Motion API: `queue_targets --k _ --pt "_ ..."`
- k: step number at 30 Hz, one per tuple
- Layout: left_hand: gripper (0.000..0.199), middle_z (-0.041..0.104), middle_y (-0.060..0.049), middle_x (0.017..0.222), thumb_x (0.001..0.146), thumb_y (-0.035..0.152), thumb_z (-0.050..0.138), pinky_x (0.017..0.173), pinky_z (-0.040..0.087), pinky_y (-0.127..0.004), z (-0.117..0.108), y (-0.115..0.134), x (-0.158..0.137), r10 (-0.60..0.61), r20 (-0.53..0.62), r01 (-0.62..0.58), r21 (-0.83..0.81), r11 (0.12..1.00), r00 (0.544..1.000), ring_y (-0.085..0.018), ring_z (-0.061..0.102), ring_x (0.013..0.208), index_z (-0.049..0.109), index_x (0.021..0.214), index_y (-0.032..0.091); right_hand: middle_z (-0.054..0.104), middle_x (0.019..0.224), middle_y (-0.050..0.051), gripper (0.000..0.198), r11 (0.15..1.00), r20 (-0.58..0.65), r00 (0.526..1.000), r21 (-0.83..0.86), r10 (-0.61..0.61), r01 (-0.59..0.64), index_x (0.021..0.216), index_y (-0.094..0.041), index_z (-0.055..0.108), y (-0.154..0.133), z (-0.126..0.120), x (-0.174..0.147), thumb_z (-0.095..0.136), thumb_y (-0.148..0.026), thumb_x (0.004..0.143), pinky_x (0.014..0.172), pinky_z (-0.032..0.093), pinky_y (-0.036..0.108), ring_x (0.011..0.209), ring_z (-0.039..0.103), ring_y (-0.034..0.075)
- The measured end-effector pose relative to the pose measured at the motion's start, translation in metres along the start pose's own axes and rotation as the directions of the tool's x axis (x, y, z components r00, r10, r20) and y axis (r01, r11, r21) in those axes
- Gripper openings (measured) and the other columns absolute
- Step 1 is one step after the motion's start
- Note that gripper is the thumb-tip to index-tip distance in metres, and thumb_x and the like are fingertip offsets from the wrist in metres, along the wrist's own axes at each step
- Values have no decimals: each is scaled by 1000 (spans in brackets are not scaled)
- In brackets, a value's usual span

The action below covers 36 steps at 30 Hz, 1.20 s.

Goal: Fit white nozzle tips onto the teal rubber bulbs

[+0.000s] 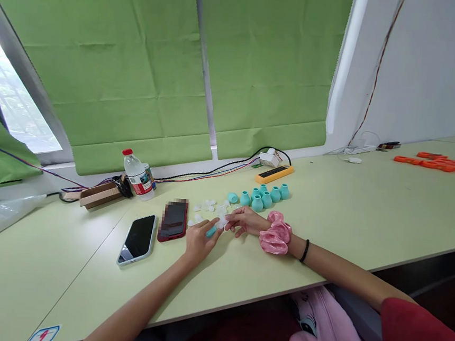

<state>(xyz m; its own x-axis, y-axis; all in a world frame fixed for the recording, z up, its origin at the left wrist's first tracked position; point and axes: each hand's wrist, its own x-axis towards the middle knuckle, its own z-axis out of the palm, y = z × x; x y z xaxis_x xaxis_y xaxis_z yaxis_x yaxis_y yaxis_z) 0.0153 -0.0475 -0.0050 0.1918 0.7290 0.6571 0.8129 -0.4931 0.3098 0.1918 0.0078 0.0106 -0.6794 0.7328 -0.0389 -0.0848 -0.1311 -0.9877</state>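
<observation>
1. Head view: the left hand (198,242) grips a teal piece (211,231), apparently steadying it, while the right hand (249,221) pinches a translucent piece (222,223) just beside it.
2. Teal pots (257,203) cluster near the right hand and loose bits (210,208) lie beyond both hands, seemingly grouped for easy reach.
3. The pale desk (347,213) runs below green blinds (261,62), against a white wall (430,77).

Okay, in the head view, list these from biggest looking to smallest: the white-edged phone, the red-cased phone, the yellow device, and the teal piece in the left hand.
1. White-edged phone and red-cased phone: too close to rank, the former lying nearer.
2. Yellow device.
3. Teal piece in the left hand, partly hidden.
</observation>
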Motion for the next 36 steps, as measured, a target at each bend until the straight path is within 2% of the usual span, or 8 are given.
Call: queue_targets --k 12,19,23,25,28,30,33,36 --pt "31 66 -8 83 72 38 51 65 44 -26 2 6 2 -115 -9 111 -184 977 993 -18 60 72 64 90 17 61 60 4 25 995 -78 997 102 20 -12 66 -11 56 7 4 7 63 -35 65 35 36 15 42 46 5" --pt "33 65 -5 85 74 39 49 68 43 -26 0 12 7 -129 22 130 -282 951 991 -16 58 73 60 94 15 55 47 2 31 937 -229 927 -258 -298 237 57 -9 58 -11 9 4 64 -40 60 35 29 17 38 41 5" --pt "35 62 -4 77 79 37 41 62 43 -23 -1 18 8 -50 167 101 -307 946 985 -12 55 66 54 103 14 46 41 -2 31 792 -247 812 -487 -529 368 53 -12 56 -22 8 -1 59 -40 63 37 27 19 36 35 5" --pt "34 61 -4 83 81 34 38 64 43 -23 -1 17 8 5 205 64 -327 943 979 -12 55 71 52 105 15 45 42 -3 28 674 -254 715 -626 -652 392 54 -13 57 -26 3 -5 56 -38 66 40 28 20 40 36 6" --pt "30 59 -6 90 81 30 38 69 43 -26 -1 12 8 69 191 -16 -269 963 979 -14 53 79 52 103 16 41 42 -3 24 423 -204 539 -848 -817 320 57 -14 58 -34 -12 -13 51 -34 70 44 28 21 42 33 6" --pt "27 57 -6 91 80 27 39 73 42 -28 -1 9 9 109 174 -75 -194 978 979 -15 51 84 54 99 16 37 40 -4 24 254 -132 460 -943 -878 214 55 -15 57 -41 -25 -18 49 -31 71 46 28 21 41 31 7" --pt "23 57 -7 89 79 24 40 76 40 -29 -3 6 12 141 163 -131 -69 989 976 -17 49 87 59 89 17 37 39 -2 24 67 -61 419 -998 -906 0 47 -15 52 -50 -43 -25 46 -25 69 47 26 22 42 32 7" --pt "21 58 -6 82 78 23 41 73 40 -29 -5 5 14 94 201 -111 74 991 975 -18 48 84 61 82 17 40 39 0 22 -44 -58 463 -977 -885 -207 43 -15 48 -54 -57 -28 45 -21 64 47 23 23 42 32 8"
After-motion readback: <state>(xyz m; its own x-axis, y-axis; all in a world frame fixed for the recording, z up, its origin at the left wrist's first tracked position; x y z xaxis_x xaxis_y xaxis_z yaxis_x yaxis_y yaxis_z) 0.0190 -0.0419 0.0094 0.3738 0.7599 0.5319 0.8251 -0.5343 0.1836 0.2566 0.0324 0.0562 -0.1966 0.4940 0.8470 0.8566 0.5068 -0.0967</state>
